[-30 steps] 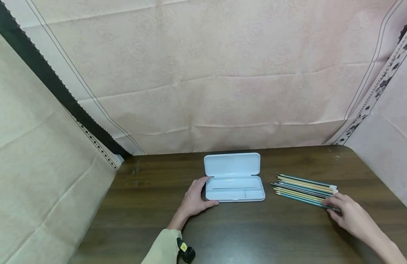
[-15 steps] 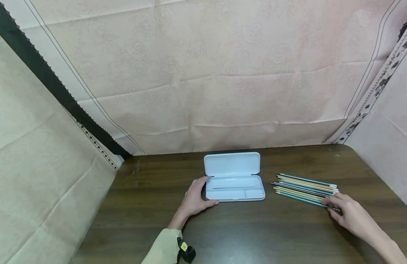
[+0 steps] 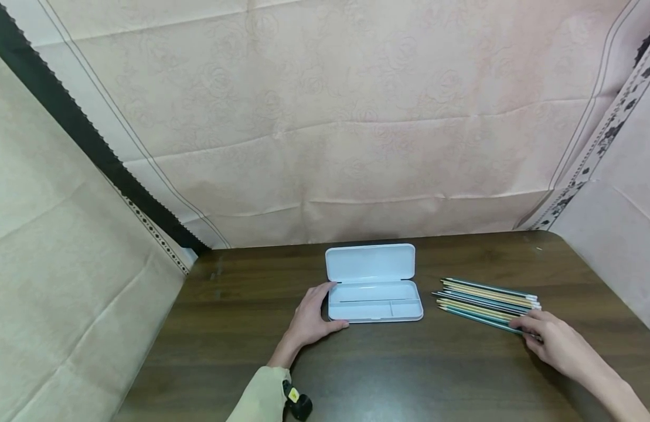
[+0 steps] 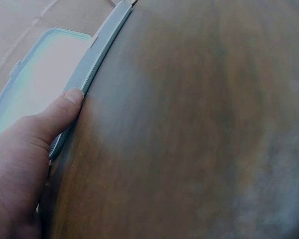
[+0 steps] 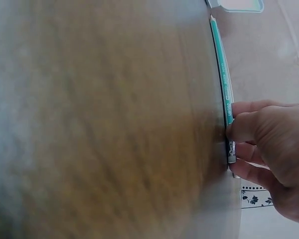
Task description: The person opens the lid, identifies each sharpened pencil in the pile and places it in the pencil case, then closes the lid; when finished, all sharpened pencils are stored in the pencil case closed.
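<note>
A light blue pencil case [image 3: 358, 310] lies with its lid [image 3: 371, 264] raised at the back; its tray shows bare compartments. My left hand [image 3: 308, 317] grips the case's left end, thumb on the front edge and fingers toward the back corner. In the left wrist view the thumb [image 4: 65, 108] presses the case's side. To the right, several pencils [image 3: 483, 298] in green, dark and yellowish tones lie side by side, points toward the case. My right hand [image 3: 559, 346] pinches the eraser end of the nearest green pencil [image 5: 221, 64] between thumb and fingers.
The brown wooden table [image 3: 367, 369] has a rounded far right corner. Pale patterned cloth [image 3: 356, 146] hangs behind it, with more cloth at both sides. A black wrist device [image 3: 299, 404] sits at the left sleeve [image 3: 261, 395].
My right hand has slid very slightly left along the near pencil. The left hand and the pencil case stay where they were.
</note>
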